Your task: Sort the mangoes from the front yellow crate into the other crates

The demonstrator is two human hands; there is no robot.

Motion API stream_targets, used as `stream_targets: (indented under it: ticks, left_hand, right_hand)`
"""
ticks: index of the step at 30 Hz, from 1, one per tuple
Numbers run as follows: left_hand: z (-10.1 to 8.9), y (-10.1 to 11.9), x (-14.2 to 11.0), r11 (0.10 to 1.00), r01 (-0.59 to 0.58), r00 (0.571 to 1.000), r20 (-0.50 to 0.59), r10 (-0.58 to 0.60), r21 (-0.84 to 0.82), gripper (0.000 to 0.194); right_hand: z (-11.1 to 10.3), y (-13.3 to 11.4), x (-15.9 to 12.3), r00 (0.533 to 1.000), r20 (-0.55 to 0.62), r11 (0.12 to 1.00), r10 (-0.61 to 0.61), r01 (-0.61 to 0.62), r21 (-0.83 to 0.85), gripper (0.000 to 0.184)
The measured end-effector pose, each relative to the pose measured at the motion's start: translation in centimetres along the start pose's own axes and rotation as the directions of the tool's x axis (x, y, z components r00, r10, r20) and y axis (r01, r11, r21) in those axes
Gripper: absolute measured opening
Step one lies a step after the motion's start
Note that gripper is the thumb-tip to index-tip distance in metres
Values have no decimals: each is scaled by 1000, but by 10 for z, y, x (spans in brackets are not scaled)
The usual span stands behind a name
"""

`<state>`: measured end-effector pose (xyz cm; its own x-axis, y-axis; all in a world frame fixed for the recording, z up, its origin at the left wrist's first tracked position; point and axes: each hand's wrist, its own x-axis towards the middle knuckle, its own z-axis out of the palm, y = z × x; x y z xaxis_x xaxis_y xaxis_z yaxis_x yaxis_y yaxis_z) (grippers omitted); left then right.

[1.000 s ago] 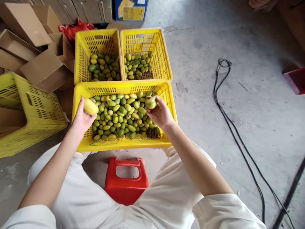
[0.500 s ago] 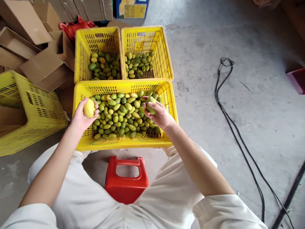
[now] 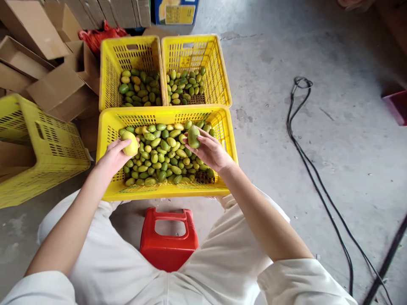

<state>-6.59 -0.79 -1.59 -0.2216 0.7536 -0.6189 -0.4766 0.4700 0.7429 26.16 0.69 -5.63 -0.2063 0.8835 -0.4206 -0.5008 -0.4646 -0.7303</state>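
My left hand (image 3: 115,156) is closed around a yellow mango (image 3: 130,143), over the left side of the near yellow crate (image 3: 165,195). On the right, my right hand (image 3: 211,150) grips a green mango (image 3: 193,137) between thumb and fingers, above the same crate. Many small green and yellowish mangoes (image 3: 163,148) lie heaped in this crate below both hands. A bit of the crate's slatted floor shows at its lower right corner.
Two more yellow crates, a left one (image 3: 110,76) and a right one (image 3: 219,72), hold mangoes behind. Another yellow crate (image 3: 54,148) and cardboard boxes (image 3: 60,89) stand at left. A red stool (image 3: 168,254) sits between my legs; a black cable (image 3: 305,156) lies on the floor.
Both hands have turned their mangoes about. My left hand has shifted right and inward; the green mango has moved slightly left and now stands more upright in my right fingers.
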Motion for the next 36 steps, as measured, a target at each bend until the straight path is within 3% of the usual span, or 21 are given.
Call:
stream_targets:
  ticks: [5,13,16,19,23,25,31,36]
  left_hand:
    - [-1,-2,-1,1000,-9,999,-49,11,25,36]
    - [-3,7,3,986,160,982,90,-163,41,18]
    - [-5,8,5,979,199,976,78,-201,40,22]
    - [-8,6,7,984,166,981,86,-172,68,23]
    - [-15,-1,12,988,58,972,216,-88,141,36]
    - [-18,-4,14,984,17,971,230,-59,180,42]
    - [-19,-12,13,982,5,995,96,-24,191,46]
    - [-16,-12,14,989,-18,998,65,8,150,38]
  right_hand:
    - [-3,2,-1,999,-34,1000,2,-3,-26,58]
    - [-5,-1,1,999,-47,1000,20,-20,7,50]
    - [-6,-1,2,1000,-29,1000,-3,3,-4,50]
    - [-6,-1,3,999,-24,1000,-28,27,-10,53]
    - [-5,0,7,999,-41,1000,-16,17,18,58]
    - [-5,2,8,997,-63,999,-37,39,26,62]
    - [-11,10,12,982,-175,997,-72,66,-43,72]
    - [-13,11,15,974,-219,998,-65,59,-32,75]
